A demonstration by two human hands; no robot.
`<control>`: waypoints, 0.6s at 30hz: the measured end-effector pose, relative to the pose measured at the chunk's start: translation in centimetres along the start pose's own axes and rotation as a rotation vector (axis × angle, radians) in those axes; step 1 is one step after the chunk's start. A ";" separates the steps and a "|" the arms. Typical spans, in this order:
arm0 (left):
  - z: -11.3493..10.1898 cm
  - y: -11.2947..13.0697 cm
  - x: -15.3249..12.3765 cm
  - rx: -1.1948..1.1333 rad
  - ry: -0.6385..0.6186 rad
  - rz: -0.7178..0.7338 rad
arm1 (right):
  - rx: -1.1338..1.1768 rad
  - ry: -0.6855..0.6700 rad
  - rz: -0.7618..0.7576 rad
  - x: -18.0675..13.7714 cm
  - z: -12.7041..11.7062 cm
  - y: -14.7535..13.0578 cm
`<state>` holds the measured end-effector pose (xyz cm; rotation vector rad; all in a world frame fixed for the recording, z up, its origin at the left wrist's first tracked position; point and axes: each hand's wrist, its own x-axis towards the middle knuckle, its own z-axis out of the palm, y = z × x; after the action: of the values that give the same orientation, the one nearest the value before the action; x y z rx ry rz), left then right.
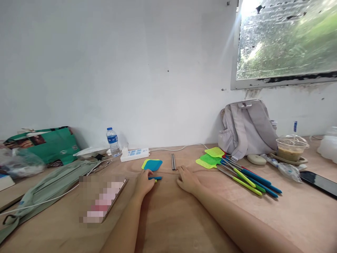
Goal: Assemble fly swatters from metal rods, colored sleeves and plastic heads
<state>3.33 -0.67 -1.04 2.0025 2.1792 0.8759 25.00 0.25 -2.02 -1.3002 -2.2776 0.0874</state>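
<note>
My left hand (145, 182) lies on the table with bent fingers, thumb and index apart. Beside its thumb are a blue handle (158, 178) and a yellow-green handle (155, 181), their left ends partly hidden by the hand. Just beyond lie a blue fly swatter head (153, 164) and a yellow one under it (144, 163). My right hand (188, 179) rests palm down, fingers spread, close to thin metal rods (173, 162) that lie side by side. Whether its fingertips touch them is unclear.
Several whole fly swatters (246, 175) are piled at right. Behind them stand a grey backpack (247, 130) and a drink cup (291, 151). A power strip (134, 154), a water bottle (112, 140), a phone (105, 202) and a grey-green strap bag (55, 188) occupy the left.
</note>
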 end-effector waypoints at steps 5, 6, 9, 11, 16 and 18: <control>-0.5 -0.3 0.1 0.125 0.188 -0.070 | -0.067 -0.018 0.071 2.3 1.2 -0.2; -0.6 -0.4 0.2 0.152 0.194 -0.092 | -0.071 -0.023 0.079 2.5 1.4 -0.1; -0.7 -0.6 0.5 0.187 0.156 -0.160 | -0.078 -0.028 0.088 2.6 1.6 0.2; -0.8 -0.8 0.9 0.183 0.129 -0.167 | -0.086 -0.023 0.092 2.6 1.6 0.4; -0.6 -1.3 1.7 0.194 0.094 -0.048 | -0.107 -0.017 0.091 2.3 1.3 0.3; -0.3 -1.5 1.9 0.206 0.080 -0.003 | -0.113 -0.020 0.070 2.2 1.2 0.3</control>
<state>1.52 0.97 -0.85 2.0843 2.4056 0.7721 23.73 2.45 -2.28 -1.4434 -2.2824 -0.0041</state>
